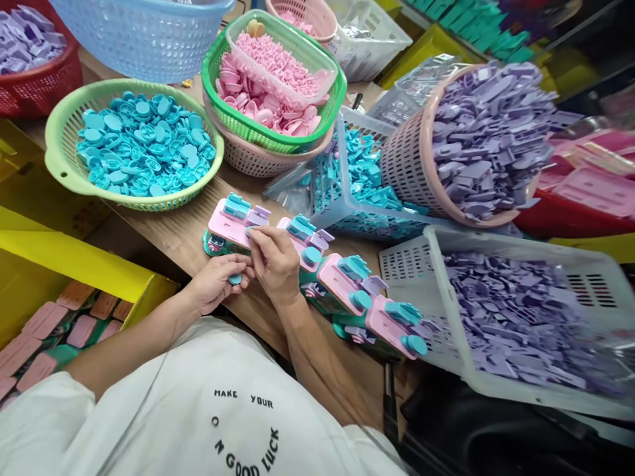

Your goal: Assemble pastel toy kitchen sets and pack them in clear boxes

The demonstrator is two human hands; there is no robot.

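Observation:
My left hand (pixel 218 281) is closed with a small teal oval disc (pixel 235 279) held low in its fingers. Just right of it, my right hand (pixel 275 264) pinches another teal disc (pixel 249 231) against the pink top of the leftmost toy (pixel 228 223). That toy carries a teal piece and a purple piece along its far edge. Several similar pink-topped toys (pixel 342 277) run in a row to the right, partly behind my right hand. Teal round pieces (pixel 311 256) sit on their near right corners.
Beyond the toys stands a green basket (pixel 57 149) of teal discs. Pink parts fill a bright green basket (pixel 342 86). Purple parts fill a tilted pink basket (pixel 407 155) and a white crate (pixel 446 297) at right. A yellow box (pixel 74 254) with pink-topped toys is at left.

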